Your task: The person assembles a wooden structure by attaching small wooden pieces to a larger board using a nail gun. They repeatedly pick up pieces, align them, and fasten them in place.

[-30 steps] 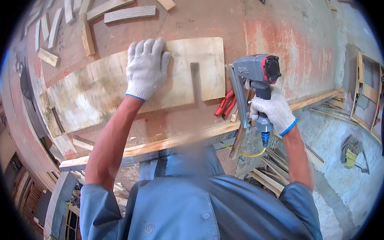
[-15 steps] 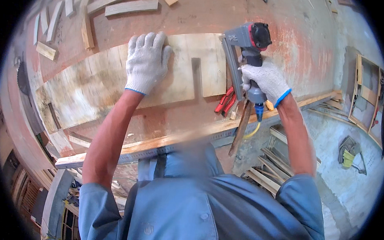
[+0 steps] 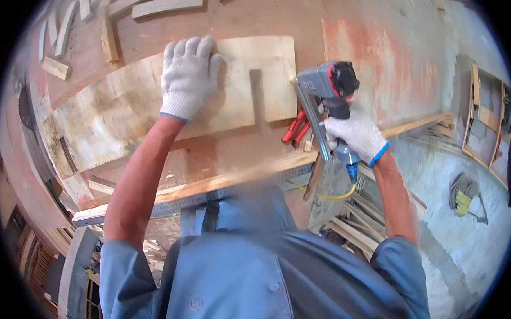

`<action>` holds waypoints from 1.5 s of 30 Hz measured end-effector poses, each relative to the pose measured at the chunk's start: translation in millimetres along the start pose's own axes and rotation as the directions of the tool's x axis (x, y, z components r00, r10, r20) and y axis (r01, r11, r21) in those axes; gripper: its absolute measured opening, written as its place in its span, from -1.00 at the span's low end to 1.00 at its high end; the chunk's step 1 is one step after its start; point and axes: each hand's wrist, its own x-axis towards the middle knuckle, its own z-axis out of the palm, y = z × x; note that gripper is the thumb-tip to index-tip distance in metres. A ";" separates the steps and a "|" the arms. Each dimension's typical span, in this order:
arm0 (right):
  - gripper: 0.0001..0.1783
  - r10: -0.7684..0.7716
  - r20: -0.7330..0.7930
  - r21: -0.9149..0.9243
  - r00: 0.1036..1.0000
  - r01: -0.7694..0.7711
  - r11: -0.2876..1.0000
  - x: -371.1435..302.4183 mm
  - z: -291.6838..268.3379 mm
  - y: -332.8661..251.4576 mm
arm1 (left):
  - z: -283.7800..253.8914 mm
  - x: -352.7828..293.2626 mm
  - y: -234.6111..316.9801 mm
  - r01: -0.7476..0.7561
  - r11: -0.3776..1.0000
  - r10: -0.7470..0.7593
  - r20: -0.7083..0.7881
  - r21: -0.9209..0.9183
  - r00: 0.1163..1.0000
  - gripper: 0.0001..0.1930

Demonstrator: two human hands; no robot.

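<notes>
A long, curved plywood panel (image 3: 232,111), with a slot near each end, lies across the reddish bench. My left hand (image 3: 188,78), in a white knit glove, lies on it near the far edge, fingers extended. To the panel's right, my gloved right hand (image 3: 357,135) grips the handle of a grey and black air nail gun (image 3: 320,80). The gun's nose is just off the panel's right end, with the magazine slanting back toward me. Red-handled pliers (image 3: 296,128) lie between the panel's right end and the near edge of the bench.
Several loose wood strips (image 3: 168,5) are scattered at the far left. Along the bench's near edge runs a wooden rail (image 3: 226,181) with a ruler. A yellow hose (image 3: 330,195) trails from the gun. Offcuts (image 3: 357,233) are piled below right; a toothed saw blade (image 3: 26,103) stands left.
My right hand has drawn the nail gun down toward me, away from the panel's far right corner. My left hand stays on the panel; the whole view has shifted slightly.
</notes>
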 end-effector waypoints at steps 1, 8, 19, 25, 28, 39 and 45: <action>-0.67 0.020 0.009 -0.043 1.000 -0.019 0.999 -1.3 0.1 6.4 | -0.2 -1.3 0.3 0.007 1.000 -0.007 0.000 0.004 1.000 -0.60; -0.75 -0.028 0.000 -0.031 1.000 0.028 0.999 -14.4 13.0 6.4 | 8.1 0.1 -3.2 -0.071 0.997 0.071 -0.113 0.002 0.991 -0.68; -0.74 0.014 0.016 -0.031 1.000 -0.013 0.999 -28.4 30.9 23.5 | 9.9 -3.8 -5.2 -0.084 0.996 0.086 -0.147 0.020 0.985 -0.69; -0.75 -0.004 0.018 0.154 1.000 0.002 0.988 -26.0 32.7 43.9 | 14.7 -4.8 -8.9 -0.077 0.997 0.078 -0.181 0.016 0.980 -0.69; -0.74 -0.048 0.005 0.199 0.999 0.046 0.979 -42.3 43.8 25.2 | 9.1 -3.9 -3.9 -0.066 0.997 0.070 -0.137 0.036 0.988 -0.68; -0.73 -0.043 0.004 0.113 0.999 0.042 0.993 -23.9 62.2 1.3 | 13.4 -7.4 -7.8 -0.068 0.998 0.064 -0.188 -0.012 0.980 -0.70; -0.66 -0.113 -0.083 0.087 0.990 0.121 0.989 -6.9 59.5 -6.7 | 9.5 -8.6 -6.4 -0.034 0.999 0.030 -0.118 -0.033 0.993 -0.68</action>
